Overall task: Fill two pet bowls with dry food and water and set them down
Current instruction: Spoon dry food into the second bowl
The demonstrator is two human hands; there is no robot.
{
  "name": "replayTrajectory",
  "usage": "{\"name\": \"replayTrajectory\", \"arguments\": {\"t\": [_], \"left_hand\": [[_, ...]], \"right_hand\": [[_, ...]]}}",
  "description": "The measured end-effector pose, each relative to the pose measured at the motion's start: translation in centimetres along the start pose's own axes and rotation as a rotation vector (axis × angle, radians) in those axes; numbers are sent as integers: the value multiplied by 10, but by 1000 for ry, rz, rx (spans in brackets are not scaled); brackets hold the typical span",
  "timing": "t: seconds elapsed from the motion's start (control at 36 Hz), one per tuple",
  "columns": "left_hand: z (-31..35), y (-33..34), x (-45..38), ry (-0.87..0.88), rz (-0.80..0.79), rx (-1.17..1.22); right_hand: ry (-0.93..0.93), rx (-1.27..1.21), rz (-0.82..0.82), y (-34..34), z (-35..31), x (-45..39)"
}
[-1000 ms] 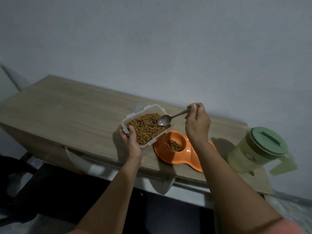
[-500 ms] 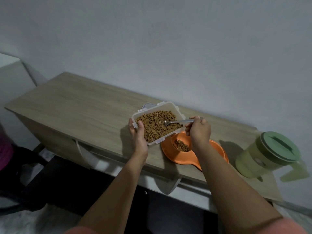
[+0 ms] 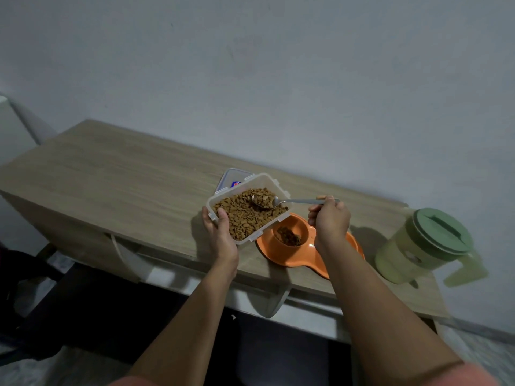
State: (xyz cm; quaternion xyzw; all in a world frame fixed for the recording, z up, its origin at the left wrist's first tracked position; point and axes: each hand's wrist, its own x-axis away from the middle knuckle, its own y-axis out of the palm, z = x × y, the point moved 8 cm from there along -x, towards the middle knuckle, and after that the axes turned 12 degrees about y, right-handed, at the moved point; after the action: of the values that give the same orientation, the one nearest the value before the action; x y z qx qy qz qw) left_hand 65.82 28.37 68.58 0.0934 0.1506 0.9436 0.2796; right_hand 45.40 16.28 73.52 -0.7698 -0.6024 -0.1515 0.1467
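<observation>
Left hand [image 3: 220,240] grips the near-left corner of a clear plastic container [image 3: 274,185], thumb over the rim, fingers curled underneath, holding it tilted just above the desk [image 3: 117,179]. Container is about half full of brown dry food [image 3: 242,218]. Right hand [image 3: 330,221] pinches the handle end of a metal spoon [image 3: 292,201], fingers curled round it. Spoon bowl sits over the far side of the container, loaded with kibble, handle roughly level and pointing right.

Orange double pet bowl [image 3: 295,257] lies on the desk just right of and below the container, partly hidden by the right wrist. Its left well holds a small heap of kibble [image 3: 289,236]; the right well is behind the forearm, contents cannot tell. Container's near-right edge overlaps the bowl's left rim in view; touching or not, cannot tell.

Container lid [image 3: 234,179], clear with a blue label, lies flat on the desk behind the container. Green pitcher [image 3: 404,257] with a darker green lid [image 3: 443,232] stands at the right end of the desk, well apart from the bowl, handle toward the right edge. Pale wall [image 3: 278,79] behind the desk. Dark floor area below the near edge.
</observation>
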Motion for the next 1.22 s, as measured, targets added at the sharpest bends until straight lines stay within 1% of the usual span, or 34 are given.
{"name": "replayTrajectory", "arguments": {"t": [0.08, 0.31, 0.44, 0.53, 0.61, 0.67, 0.78, 0.83, 0.92, 1.03, 1.11, 1.22], "left_hand": [[-4, 2, 1, -23, -12, 10], [1, -5, -1, 21, 61, -148], [-1, -7, -9, 19, 109, -110], [-1, -7, -9, 18, 128, -82], [-3, -6, -10, 16, 126, -57], [-3, -5, -11, 24, 119, -68], [-5, -4, -13, 15, 111, -77], [-5, -6, -13, 17, 117, -118], [-5, -7, -14, 4, 114, -121], [-3, -7, -15, 22, 80, -181], [-4, -10, -18, 32, 73, -213], [-4, -9, -19, 40, 32, -231]], "right_hand": [[-3, -9, 16, -2, -1, -2], [-3, -62, 46, -17, -6, -7], [0, -88, 112, -36, -7, -13], [-22, -58, 176, -49, -8, -13], [-120, 108, 262, -57, -10, -13], [-240, 257, 293, -56, -11, -11], [-465, 542, 175, -34, -10, -2], [-572, 591, 164, -28, -14, 6], [-641, 526, 198, -26, -24, 17], [-671, 330, 248, -27, -43, 27], [-675, 253, 215, -17, -51, 29], [-641, 243, 142, 1, -50, 31]]}}
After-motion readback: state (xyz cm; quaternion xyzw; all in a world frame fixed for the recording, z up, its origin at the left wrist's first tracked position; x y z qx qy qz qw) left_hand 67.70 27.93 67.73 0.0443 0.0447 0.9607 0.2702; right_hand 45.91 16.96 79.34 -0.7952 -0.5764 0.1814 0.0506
